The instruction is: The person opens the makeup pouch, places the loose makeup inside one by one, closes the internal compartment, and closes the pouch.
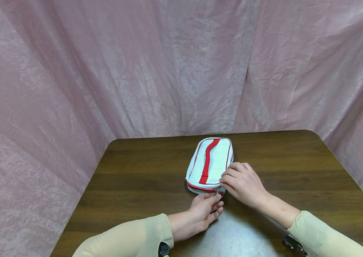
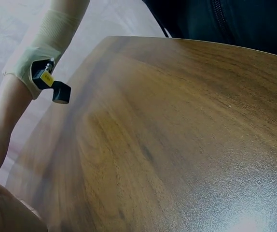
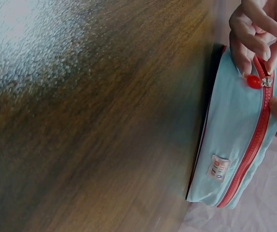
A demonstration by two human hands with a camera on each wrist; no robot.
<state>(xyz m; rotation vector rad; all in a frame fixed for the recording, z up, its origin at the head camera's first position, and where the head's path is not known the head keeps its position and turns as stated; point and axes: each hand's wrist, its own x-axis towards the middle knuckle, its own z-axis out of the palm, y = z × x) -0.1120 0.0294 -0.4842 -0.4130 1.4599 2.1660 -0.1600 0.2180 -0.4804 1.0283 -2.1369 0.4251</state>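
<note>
A white zippered pouch (image 1: 218,157) with red piping and a red strap lies on the table. Pale blue in the right wrist view, it shows a red zipper (image 3: 254,140) and a slider (image 3: 266,82) with a red bead pull (image 3: 254,81). At its near end, my left hand (image 1: 202,212) grips the pouch beside the slider, its other fingers curled below. My right hand (image 1: 243,182) holds the near right corner, the thumb (image 3: 276,107) on the edge by the zipper. The left wrist view shows neither pouch nor fingertips.
The brown wooden table (image 1: 136,171) has rounded far corners and a glossy light patch at the near side. Pink curtains (image 1: 181,71) hang behind and around it. A small label (image 3: 218,167) is on the pouch's side. Black devices (image 1: 164,249) sit on both wrists.
</note>
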